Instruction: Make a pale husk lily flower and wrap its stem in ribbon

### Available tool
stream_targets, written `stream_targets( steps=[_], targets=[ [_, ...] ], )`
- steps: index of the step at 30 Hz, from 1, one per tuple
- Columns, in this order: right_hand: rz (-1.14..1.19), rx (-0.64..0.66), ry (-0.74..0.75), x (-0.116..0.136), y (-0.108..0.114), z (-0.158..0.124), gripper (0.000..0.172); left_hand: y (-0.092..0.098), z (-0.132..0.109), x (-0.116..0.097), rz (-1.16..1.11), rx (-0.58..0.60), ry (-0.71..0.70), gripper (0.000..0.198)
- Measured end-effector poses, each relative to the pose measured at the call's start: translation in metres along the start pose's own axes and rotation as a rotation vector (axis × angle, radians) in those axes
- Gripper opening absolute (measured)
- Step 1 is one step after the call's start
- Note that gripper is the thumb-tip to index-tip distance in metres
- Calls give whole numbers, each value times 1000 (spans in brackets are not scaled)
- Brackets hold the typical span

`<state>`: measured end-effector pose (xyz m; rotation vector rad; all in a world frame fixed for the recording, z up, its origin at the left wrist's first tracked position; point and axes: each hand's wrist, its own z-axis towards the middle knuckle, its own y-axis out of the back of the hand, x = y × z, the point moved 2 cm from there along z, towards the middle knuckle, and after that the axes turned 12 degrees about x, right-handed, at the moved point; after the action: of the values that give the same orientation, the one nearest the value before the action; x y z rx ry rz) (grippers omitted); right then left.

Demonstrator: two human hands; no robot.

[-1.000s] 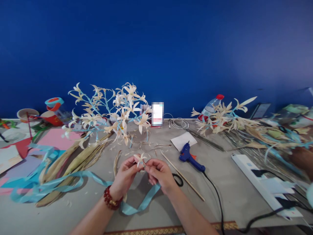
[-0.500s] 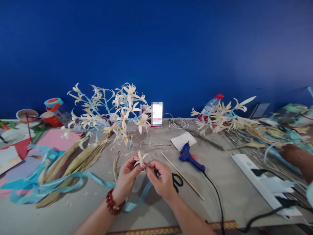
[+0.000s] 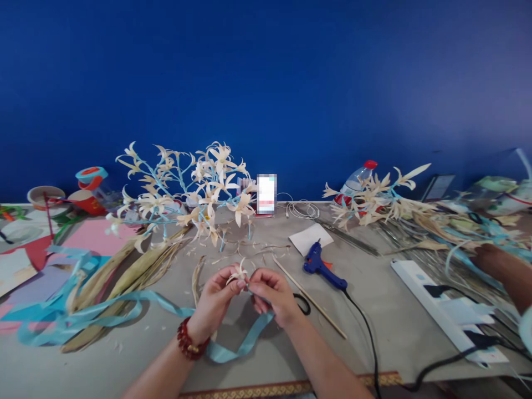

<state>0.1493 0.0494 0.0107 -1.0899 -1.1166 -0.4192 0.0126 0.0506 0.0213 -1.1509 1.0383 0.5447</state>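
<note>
A small cream flower (image 3: 238, 271) with narrow curled petals is pinched between the thumb and fingers of my left hand (image 3: 219, 292), which wears a red bead bracelet. My right hand (image 3: 272, 292) is closed at the flower's base, its fingertips meeting those of the left. A light blue ribbon (image 3: 245, 346) loops below and runs up into the right hand; its end is hidden by the fingers. Black scissors (image 3: 303, 303) lie partly covered by the right hand. Beside them rests a thin wooden stick (image 3: 311, 299).
Cream flowers on blue stems (image 3: 178, 183) stand behind my hands, with another bunch (image 3: 369, 199) at the right. A blue glue gun (image 3: 322, 266) lies near a white power strip (image 3: 440, 310). Dried husks (image 3: 124, 277) lie left. Another person's hand (image 3: 494, 266) reaches in from the right.
My right hand has turned at the flower's base and lifted the blue ribbon, which now rises to its fingers. The flower has tilted slightly in my left hand.
</note>
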Motion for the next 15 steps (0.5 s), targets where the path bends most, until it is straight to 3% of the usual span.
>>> stream_targets(
  steps=[4, 8, 15],
  targets=[
    [163, 59, -69, 0, -5, 0, 33, -3, -1, -1, -76, 75, -5, 17],
    [160, 93, -64, -3, -6, 0, 34, -5, -2, 2, -161, 135, 23, 17],
    [-304, -71, 140, -1, -5, -7, 30, -7, -1, 3, -111, 79, -26, 20]
  ],
)
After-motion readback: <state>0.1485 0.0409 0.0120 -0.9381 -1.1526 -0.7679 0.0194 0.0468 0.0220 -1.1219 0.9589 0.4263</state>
